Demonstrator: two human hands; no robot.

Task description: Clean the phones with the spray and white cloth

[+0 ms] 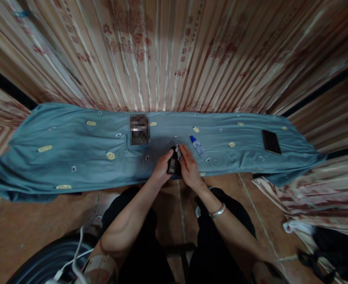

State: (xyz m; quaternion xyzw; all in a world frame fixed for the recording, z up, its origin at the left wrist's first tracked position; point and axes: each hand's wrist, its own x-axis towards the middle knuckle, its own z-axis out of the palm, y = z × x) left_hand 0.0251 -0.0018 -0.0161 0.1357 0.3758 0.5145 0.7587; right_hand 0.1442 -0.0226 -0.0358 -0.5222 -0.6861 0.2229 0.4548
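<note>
One black object (172, 165) with a barcode label, left of the blue-capped bottle (198, 146) and nearer the wearer. Left hand (162, 165): closed on the object's left side, thumb along its face. Object: probably stiff, light enough for one hand, perhaps slick; best gripped by its side edges. White wad (179, 152): likely soft and crushable, clamped by the right hand (189, 167) against the object, fingers together.

Surface: teal patterned cloth (81, 161), rumpled, running to both sides of the bottle. Blurred dark item (140, 136), left of the bottle. Flat black item (271, 142), well right of the bottle.

Room: black ribbed round thing (53, 258) with cables, far left of the bottle, wearer's side; pleated curtain (168, 59), beyond the bottle; tiled floor (227, 183), wearer's side; dark heap (335, 252), far right of the bottle.
</note>
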